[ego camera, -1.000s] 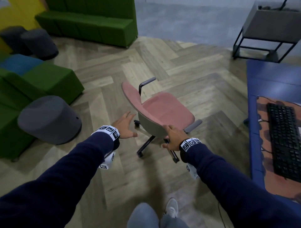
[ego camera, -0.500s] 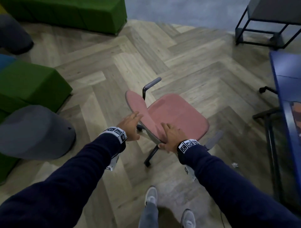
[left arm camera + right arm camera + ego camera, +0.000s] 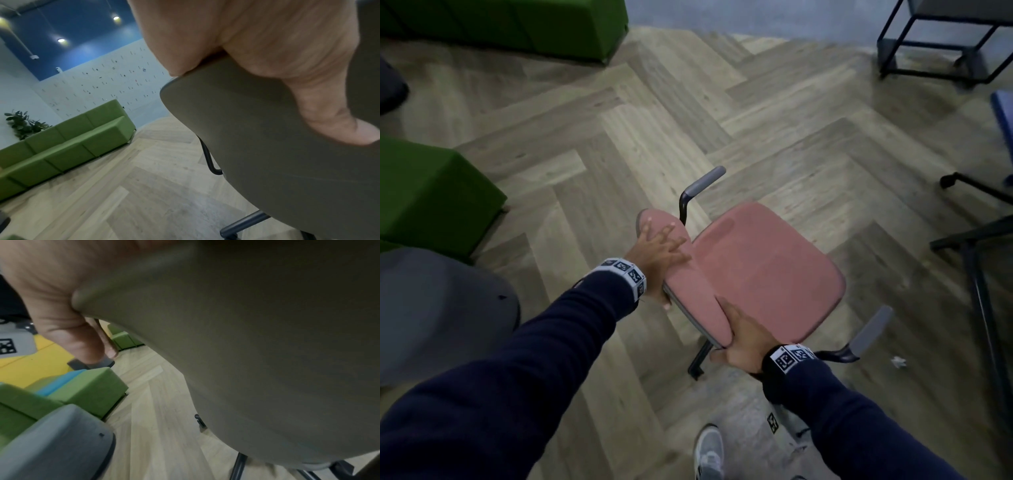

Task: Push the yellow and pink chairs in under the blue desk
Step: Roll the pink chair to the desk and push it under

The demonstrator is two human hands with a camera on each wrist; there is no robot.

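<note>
Head view: pink chair (image 3: 763, 270) on herringbone floor (image 3: 585, 192), well apart from the blue tabletop (image 3: 1004, 113). Left hand (image 3: 654, 253) fingers over backrest top, thumb behind; right hand (image 3: 743, 339) clasping backrest's other end.
Left wrist view: thumb (image 3: 320, 104) pressed on grey shell (image 3: 277, 162).
Right wrist view: thumb (image 3: 82, 340) beside shell edge.
</note>
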